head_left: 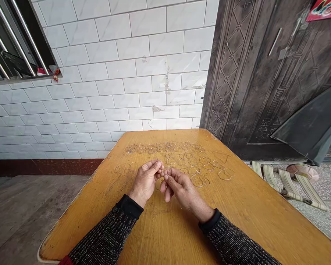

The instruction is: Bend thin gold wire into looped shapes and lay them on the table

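Observation:
Above the middle of the wooden table (pixel 160 239), my left hand (pixel 145 181) and my right hand (pixel 183 188) meet, fingertips almost touching. Both pinch a thin wire (pixel 157 187), part of which curves below the fingers; its ends are too fine to make out. Just beyond the hands lies a row of small wire loops (pixel 165 147). More coiled wire rings (pixel 200 179) rest to the right of my right hand. Left of my left hand are loose thin wires (pixel 123 173), some looped and some fairly straight.
A white tiled wall (pixel 138 81) stands behind the table, with a barred window (pixel 15 36) at upper left. On the right are a dark patterned door (pixel 253 84), a grey sheet (pixel 314 121) and a striped strap seat (pixel 288 184) on the floor.

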Tool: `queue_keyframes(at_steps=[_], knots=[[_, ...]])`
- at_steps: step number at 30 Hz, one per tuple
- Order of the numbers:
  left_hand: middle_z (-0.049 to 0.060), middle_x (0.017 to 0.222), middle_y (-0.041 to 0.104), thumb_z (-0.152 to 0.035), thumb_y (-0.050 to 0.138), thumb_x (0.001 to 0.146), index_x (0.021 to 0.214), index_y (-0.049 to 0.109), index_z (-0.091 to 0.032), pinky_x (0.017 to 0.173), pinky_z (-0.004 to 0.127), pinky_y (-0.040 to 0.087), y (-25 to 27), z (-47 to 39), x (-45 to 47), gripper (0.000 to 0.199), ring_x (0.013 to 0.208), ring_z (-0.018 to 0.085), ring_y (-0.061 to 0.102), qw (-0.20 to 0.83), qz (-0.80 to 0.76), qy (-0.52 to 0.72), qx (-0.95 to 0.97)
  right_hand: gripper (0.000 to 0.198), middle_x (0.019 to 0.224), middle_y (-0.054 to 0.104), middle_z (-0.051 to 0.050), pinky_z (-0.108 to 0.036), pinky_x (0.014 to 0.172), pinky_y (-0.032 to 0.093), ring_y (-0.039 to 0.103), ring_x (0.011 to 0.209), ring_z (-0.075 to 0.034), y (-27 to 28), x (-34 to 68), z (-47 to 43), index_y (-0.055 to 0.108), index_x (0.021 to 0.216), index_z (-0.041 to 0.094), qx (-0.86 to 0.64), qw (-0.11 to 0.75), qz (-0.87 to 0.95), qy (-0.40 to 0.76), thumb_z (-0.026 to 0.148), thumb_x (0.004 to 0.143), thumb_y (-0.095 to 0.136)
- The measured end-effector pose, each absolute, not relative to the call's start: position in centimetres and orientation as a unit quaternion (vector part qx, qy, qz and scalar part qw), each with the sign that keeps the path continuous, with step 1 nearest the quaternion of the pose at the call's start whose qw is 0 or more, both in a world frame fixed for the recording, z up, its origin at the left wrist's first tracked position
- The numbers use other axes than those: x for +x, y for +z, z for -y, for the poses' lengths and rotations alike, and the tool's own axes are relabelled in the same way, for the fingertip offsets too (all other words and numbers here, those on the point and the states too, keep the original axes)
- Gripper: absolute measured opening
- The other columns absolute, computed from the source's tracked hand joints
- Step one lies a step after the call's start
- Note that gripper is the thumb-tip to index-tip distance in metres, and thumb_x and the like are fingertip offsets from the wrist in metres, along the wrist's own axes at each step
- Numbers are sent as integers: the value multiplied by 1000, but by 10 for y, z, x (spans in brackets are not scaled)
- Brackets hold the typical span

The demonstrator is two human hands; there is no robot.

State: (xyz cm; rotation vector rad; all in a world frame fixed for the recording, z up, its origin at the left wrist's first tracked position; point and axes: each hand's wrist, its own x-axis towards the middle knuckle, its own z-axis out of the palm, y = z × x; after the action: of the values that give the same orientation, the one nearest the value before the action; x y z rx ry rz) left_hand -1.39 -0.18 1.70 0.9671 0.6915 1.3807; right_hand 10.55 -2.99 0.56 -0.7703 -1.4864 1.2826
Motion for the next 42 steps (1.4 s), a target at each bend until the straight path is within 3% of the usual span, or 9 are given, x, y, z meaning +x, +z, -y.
queue_keyframes(at_steps=[9, 15, 22, 27, 32, 36, 42], knots=[[-2, 62, 57, -21, 78, 53, 66, 61, -11, 49, 13, 39, 22, -9, -26, 23, 52, 3, 48, 632, -301, 619, 355, 29, 55, 60, 2, -20, 41, 37, 52, 35, -8, 8, 102, 33, 40, 74, 18, -327, 467, 604, 557, 46, 80, 46], [-1, 63, 57, -15, 75, 56, 65, 60, -10, 48, 12, 40, 23, -12, -30, 19, 51, 3, 49, 645, -289, 625, 331, 30, 58, 61, 2, -21, 42, 39, 56, 39, -10, 8, 101, 34, 41, 81, 18, -318, 474, 593, 568, 47, 78, 48], [0, 62, 57, -9, 69, 64, 64, 60, -10, 45, 11, 40, 25, -20, -40, 9, 49, 3, 49, 626, -291, 658, 299, 35, 55, 59, 2, -21, 41, 40, 57, 39, -10, 3, 100, 35, 41, 70, 18, -320, 446, 592, 590, 52, 76, 49], [0, 61, 57, -7, 67, 66, 63, 60, -10, 45, 11, 39, 23, -25, -44, 8, 49, 2, 49, 620, -295, 667, 287, 33, 52, 59, 4, -20, 38, 38, 55, 36, -10, 0, 99, 35, 41, 75, 19, -325, 421, 586, 611, 51, 74, 50], [1, 68, 59, -12, 69, 65, 71, 64, -10, 52, 13, 42, 20, -22, -40, 8, 56, 4, 52, 619, -297, 659, 306, 33, 50, 59, 4, -19, 36, 34, 52, 33, -9, -1, 103, 31, 41, 73, 19, -353, 438, 574, 595, 50, 73, 52], [4, 83, 61, -21, 71, 65, 88, 66, -12, 61, 18, 44, 19, -11, -30, 25, 68, 8, 54, 611, -301, 613, 400, 32, 51, 61, 3, -18, 35, 31, 50, 32, -7, 0, 106, 27, 40, 73, 19, -363, 473, 562, 573, 49, 73, 52], [3, 80, 59, -28, 70, 65, 81, 65, -13, 61, 19, 42, 13, -4, -23, 22, 69, 8, 52, 592, -332, 580, 451, 34, 53, 61, 3, -18, 35, 30, 50, 32, -8, 0, 106, 28, 41, 77, 19, -351, 468, 576, 571, 51, 74, 50]])
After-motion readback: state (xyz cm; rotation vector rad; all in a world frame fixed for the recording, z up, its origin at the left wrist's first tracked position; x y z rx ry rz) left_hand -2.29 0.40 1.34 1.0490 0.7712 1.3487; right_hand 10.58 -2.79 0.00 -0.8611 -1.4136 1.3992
